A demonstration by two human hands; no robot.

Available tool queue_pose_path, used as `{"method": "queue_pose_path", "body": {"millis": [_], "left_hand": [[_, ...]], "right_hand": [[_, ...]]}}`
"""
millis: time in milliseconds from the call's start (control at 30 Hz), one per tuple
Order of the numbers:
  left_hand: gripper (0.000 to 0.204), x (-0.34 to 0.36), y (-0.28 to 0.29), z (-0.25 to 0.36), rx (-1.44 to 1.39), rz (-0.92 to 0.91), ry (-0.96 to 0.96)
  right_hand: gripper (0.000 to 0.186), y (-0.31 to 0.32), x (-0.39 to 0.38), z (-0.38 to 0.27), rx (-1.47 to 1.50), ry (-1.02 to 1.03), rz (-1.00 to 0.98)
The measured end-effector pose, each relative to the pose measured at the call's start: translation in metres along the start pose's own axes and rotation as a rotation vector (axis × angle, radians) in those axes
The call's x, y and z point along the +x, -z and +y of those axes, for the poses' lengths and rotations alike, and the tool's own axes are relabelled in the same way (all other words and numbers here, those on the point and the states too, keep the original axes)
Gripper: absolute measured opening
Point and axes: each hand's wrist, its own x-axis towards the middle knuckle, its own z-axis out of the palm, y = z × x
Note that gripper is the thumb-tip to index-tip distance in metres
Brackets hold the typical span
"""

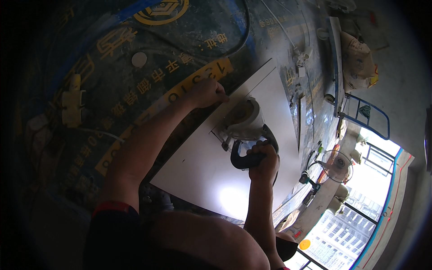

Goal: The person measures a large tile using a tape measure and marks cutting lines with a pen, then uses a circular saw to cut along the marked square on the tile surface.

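My right hand (263, 159) is wrapped round the dark handle of a power saw (247, 119) with a pale guard, which rests on a large white board (184, 175). A long pale straight strip (256, 76) lies along the board's far left edge, beside the saw. My left hand (209, 94) has its curled fingers on that strip and edge, to the left of the saw's guard. The saw's blade is too shadowed to make out. A bright patch of light falls on the board below the saw.
Dark printed floor sheeting (112, 63) carries a cable and white disc (139, 59). A yellowish fitting (72, 108) lies left. At right are a blue-framed trolley (382, 117), paper sack (357, 63), fan (337, 166), cordless tool (310, 184) and bright window (360, 216).
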Motion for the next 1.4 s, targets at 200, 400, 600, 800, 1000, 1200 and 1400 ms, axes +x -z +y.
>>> {"method": "queue_pose_path", "body": {"millis": [200,400,600,800,1000,1200,1400], "left_hand": [[0.031,0.002,-0.001,-0.002,-0.026,-0.013,0.006],[0.030,0.003,-0.002,-0.004,-0.023,0.010,-0.004],[0.031,0.002,0.000,-0.003,-0.040,-0.003,-0.009],[0.031,0.002,-0.002,-0.003,-0.054,0.005,0.000],[0.032,0.002,0.000,0.001,-0.047,-0.021,0.022],[0.032,0.001,0.001,0.003,-0.030,-0.030,0.035],[0.032,0.002,0.000,0.002,-0.021,-0.018,0.044]], "right_hand": [[0.012,0.005,0.002,0.004,0.009,-0.012,-0.009],[0.012,0.005,0.001,0.007,0.015,-0.010,-0.006],[0.013,-0.002,-0.005,0.007,0.007,0.026,0.034],[0.012,0.001,-0.006,0.010,0.062,0.010,0.018],[0.017,0.006,-0.008,0.011,-0.002,-0.014,0.007],[0.018,0.004,-0.012,0.012,0.009,-0.017,0.019],[0.016,0.002,-0.017,0.011,0.004,-0.017,0.007]]}}
